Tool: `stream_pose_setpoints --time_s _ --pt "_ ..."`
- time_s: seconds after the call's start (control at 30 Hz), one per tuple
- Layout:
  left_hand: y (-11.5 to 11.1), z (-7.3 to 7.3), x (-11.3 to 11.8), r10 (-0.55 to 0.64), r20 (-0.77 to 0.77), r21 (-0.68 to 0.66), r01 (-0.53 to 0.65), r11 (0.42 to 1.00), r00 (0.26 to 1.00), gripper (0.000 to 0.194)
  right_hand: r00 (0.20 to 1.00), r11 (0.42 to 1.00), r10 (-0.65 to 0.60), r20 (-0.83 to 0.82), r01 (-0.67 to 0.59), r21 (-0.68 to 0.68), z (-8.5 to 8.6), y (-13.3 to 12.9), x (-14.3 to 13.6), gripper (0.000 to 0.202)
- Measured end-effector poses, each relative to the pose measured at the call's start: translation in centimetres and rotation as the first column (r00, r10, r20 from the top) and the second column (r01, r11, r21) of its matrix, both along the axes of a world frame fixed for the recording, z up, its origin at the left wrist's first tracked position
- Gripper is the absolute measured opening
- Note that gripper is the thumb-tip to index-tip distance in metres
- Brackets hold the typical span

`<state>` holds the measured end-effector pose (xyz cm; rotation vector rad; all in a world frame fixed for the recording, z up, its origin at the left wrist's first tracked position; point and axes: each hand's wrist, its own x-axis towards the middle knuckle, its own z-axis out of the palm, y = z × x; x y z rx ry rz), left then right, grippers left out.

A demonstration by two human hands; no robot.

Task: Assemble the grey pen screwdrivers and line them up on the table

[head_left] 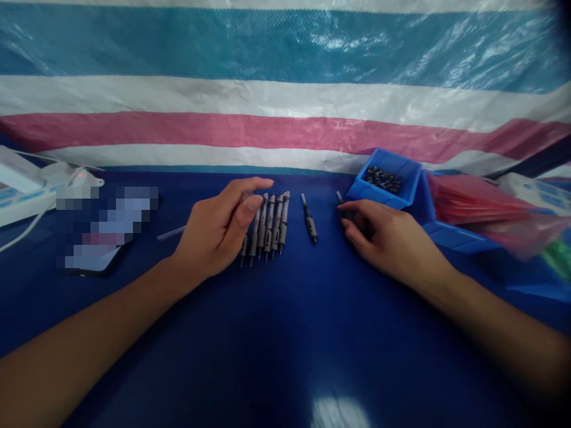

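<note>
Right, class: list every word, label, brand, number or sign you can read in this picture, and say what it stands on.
No text can be read anywhere.
Phone on the left: pixelated, unreadable.
White device at the left edge: bluish markings, too blurred.
White device at the right edge: bluish markings, too blurred.
Row of grey pen-like parts by the left hand: no lettering visible.
Blue bin beyond the right hand: no label visible.

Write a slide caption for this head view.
Left hand rests on a row of pens; right hand touches one beside it.

striped tarp (285,128), power strip (22,190), red bags (482,205)
</note>
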<state>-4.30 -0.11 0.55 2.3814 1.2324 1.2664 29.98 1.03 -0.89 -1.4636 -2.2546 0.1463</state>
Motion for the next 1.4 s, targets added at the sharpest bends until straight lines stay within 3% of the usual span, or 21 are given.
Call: stream_pose_setpoints --time_s 0.1,0.2,0.33,0.5,0.6,0.73,0.9,1.4 --pt "0.0 0.0 -0.1 -0.090 -0.133 0.054 0.098 0.994 0.987 0.035 0.997 0.999 -0.050 -0.066 0.050 0.004 0.1 -0.2 -0.1 0.035" --pt "0.0 -0.1 -0.1 -0.129 -0.156 0.072 0.141 0.987 0.979 0.037 0.966 1.000 -0.026 -0.257 0.030 0.010 0.0 -0.8 -0.5 0.036" --pt "0.1 -0.1 -0.1 -0.127 -0.116 0.064 0.135 0.989 0.985 0.038 0.856 0.988 0.133 -0.499 -0.152 0.002 -0.1 -2.0 -1.4 0.034" --pt "0.1 -0.3 -0.1 -0.120 -0.133 0.071 0.130 0.989 0.984 0.035 0.736 0.958 0.233 -0.636 -0.286 0.020 -0.1 -2.7 -2.0 0.046" --pt "0.2 -0.3 0.0 -0.118 -0.130 0.058 0.126 0.990 0.984 0.034 0.750 0.956 0.247 -0.614 -0.292 0.027 0.0 -2.7 -1.9 0.047" --pt "0.2 0.1 0.0 -0.251 -0.067 0.050 0.254 0.966 0.966 0.037 0.818 0.940 0.329 -0.471 -0.332 0.080 0.5 -2.9 -1.9 0.040" --pt "0.0 0.2 -0.2 -0.298 -0.068 0.039 0.301 0.953 0.952 0.040 0.785 0.904 0.407 -0.466 -0.418 0.087 1.2 -3.0 -2.3 0.040" --pt "0.4 -0.1 -0.1 -0.367 -0.210 0.122 0.397 0.910 0.906 0.021 0.812 0.934 0.345 -0.470 -0.347 0.087 1.3 -3.5 -2.5 0.034"
